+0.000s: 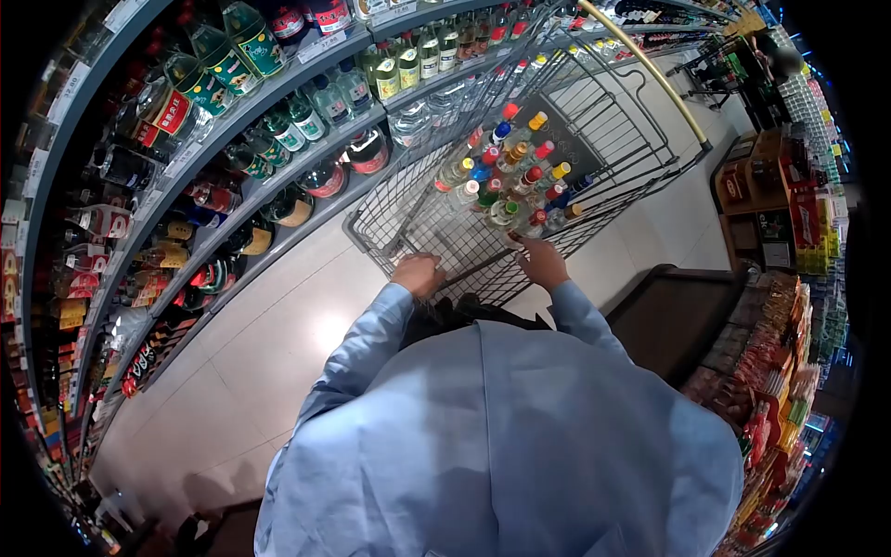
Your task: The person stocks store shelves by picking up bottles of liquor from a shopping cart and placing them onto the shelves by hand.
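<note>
A wire shopping cart (pixel 373 243) stands in front of me, its gold handle at the far end. Inside it, many glass bottles (pixel 506 212) with red, yellow, blue and white caps stand close together. My left hand (pixel 419 275) is closed, its fingers curled over the near edge of the cart. Across from it, my right hand (pixel 543 263) also has bent fingers at the cart's edge, close to the nearest bottles. Its grip is partly hidden, but no bottle shows in it. A dark flat panel (pixel 557 139) lies behind the bottles.
Curved shelves (pixel 264 111) full of bottles run along the left. A dark low stand (pixel 664 311) and racks of packaged snacks (pixel 770 339) line the right. Pale floor tiles (pixel 241 371) show at lower left. Another person (pixel 766 70) stands in the distance at upper right.
</note>
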{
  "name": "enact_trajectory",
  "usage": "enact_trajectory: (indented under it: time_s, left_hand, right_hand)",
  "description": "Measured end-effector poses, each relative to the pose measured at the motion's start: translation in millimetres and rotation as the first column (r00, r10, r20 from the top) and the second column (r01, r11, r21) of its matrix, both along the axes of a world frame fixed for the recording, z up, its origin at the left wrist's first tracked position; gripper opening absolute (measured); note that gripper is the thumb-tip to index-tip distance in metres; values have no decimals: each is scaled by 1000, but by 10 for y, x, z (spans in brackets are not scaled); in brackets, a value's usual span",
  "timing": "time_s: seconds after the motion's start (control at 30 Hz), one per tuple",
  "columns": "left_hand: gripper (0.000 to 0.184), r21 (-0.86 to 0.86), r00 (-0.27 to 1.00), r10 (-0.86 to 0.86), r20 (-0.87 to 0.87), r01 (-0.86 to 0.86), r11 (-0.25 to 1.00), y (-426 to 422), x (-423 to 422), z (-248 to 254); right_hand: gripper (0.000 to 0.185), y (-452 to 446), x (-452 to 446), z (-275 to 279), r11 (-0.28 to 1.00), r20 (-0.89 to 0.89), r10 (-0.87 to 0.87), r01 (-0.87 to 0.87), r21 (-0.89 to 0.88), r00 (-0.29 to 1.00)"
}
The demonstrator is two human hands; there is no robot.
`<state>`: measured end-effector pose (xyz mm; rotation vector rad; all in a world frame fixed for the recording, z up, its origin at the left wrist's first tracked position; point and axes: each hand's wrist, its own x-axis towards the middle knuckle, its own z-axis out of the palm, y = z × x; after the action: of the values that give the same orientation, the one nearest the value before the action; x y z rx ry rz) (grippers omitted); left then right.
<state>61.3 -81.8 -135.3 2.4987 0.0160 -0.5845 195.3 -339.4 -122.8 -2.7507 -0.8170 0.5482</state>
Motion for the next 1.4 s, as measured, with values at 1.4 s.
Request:
enact_trajectory:
  time_s: [1.4]
  left_hand:
    - [70,-333,752,636,175,-562,757,-149,89,-285]
  right_hand:
    - [22,1386,1026,24,747,-46,665,-661,72,746]
